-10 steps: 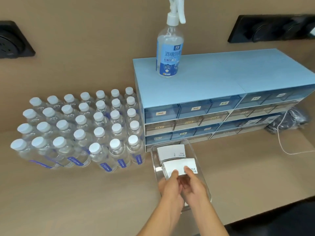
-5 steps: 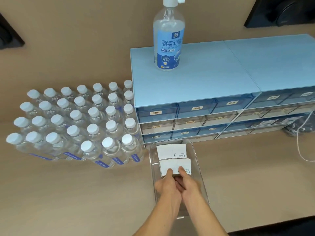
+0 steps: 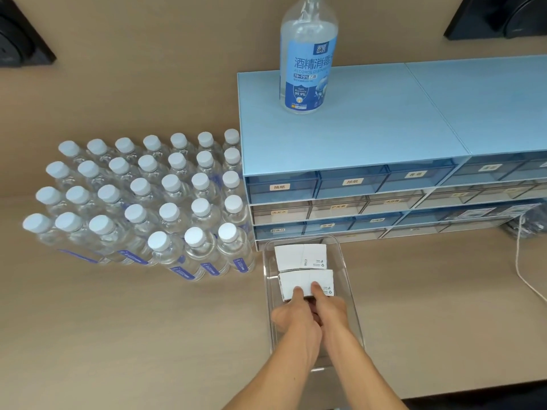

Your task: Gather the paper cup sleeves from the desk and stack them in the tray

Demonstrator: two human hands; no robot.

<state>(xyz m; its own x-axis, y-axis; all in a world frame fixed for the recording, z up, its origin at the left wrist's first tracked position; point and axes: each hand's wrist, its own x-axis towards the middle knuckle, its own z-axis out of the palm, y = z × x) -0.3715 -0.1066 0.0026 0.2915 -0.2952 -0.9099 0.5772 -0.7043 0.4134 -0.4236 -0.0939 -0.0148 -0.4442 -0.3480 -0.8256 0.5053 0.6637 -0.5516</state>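
Two white sleeve stacks lie flat in the clear tray (image 3: pixel 353 303): the far sleeves (image 3: pixel 300 257) by its back wall, the near sleeves (image 3: pixel 305 282) just in front. Both the left hand (image 3: pixel 296 316) and the right hand (image 3: pixel 330 310) press fingertips on the near sleeves; whether either grip is clamped I cannot tell. The tray's far end touches the blue drawer unit (image 3: pixel 355 137), which carries a spray bottle (image 3: pixel 306 60). Water bottles (image 3: pixel 142 202) crowd the left; bare worktop (image 3: pixel 429 306) lies open to the right.
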